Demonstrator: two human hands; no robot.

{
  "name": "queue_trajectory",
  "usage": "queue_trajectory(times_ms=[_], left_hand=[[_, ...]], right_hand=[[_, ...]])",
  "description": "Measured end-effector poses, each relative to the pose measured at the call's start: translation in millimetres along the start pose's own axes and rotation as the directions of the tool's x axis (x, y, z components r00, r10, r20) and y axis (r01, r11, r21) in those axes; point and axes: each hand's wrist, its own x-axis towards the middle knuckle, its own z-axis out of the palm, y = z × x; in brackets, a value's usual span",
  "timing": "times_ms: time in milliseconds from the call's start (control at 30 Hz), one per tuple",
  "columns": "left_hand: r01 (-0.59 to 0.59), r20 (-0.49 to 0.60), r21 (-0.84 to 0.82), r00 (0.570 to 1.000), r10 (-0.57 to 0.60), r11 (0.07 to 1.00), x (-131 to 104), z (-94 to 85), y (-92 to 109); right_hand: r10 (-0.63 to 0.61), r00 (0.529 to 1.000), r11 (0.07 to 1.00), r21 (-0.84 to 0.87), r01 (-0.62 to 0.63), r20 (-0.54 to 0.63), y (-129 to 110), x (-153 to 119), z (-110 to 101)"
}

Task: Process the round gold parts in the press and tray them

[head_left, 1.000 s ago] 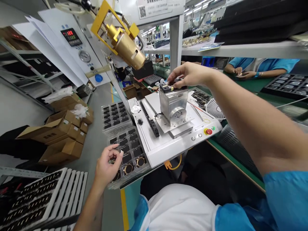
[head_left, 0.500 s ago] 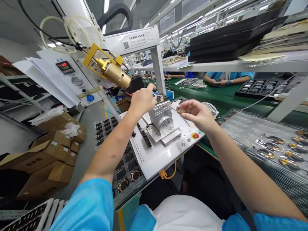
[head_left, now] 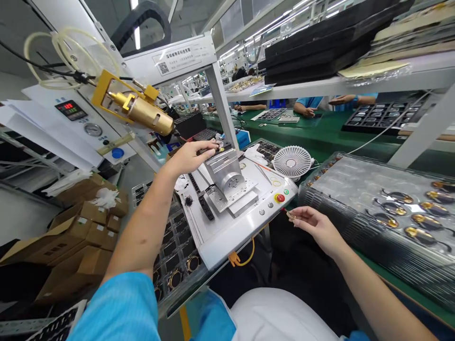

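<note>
My left hand (head_left: 194, 155) is at the top of the metal fixture (head_left: 229, 176), its fingers closed together at a small part there that I cannot make out. Over and to the left of it hangs the brass dispenser head (head_left: 147, 113). My right hand (head_left: 313, 225) is off the machine's front right corner, pinching a small golden piece (head_left: 291, 216) between thumb and fingers. Just left of that hand, the red emergency button (head_left: 280, 198) sits on the white machine base (head_left: 220, 241).
A white fan (head_left: 292, 162) stands behind the machine's right corner. On the right lies a clear tray (head_left: 355, 184) with round parts and flex cables. Black trays (head_left: 181, 241) lie left of the base. A person's hands (head_left: 305, 110) are across the green bench.
My right hand has moved down and outward from above the base to beyond its front edge. My left hand is lower, at the fixture top. The view has shifted, and the fan is now uncovered.
</note>
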Motion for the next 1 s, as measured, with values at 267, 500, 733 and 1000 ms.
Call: queue_trajectory(times_ms=[267,500,733,1000], left_hand=[[0.128,-0.133,0.082,0.984,-0.116,0.988,-9,33.0,19],[0.121,0.001,0.159,0.992,-0.123,0.980,-6,17.1,27],[-0.046,-0.222,0.012,0.974,0.047,0.999,-61,36.2,27],[-0.097,-0.202,-0.529,0.979,-0.014,0.843,-194,162.7,52]], right_hand=[[0.042,0.994,0.999,0.021,-0.040,-0.099,4,20,2],[-0.013,0.994,0.934,-0.357,-0.027,-0.107,12,49,-8],[0.095,0.990,0.488,-0.872,0.040,0.099,16,60,5],[0.050,0.995,0.525,-0.849,0.048,0.087,26,63,4]])
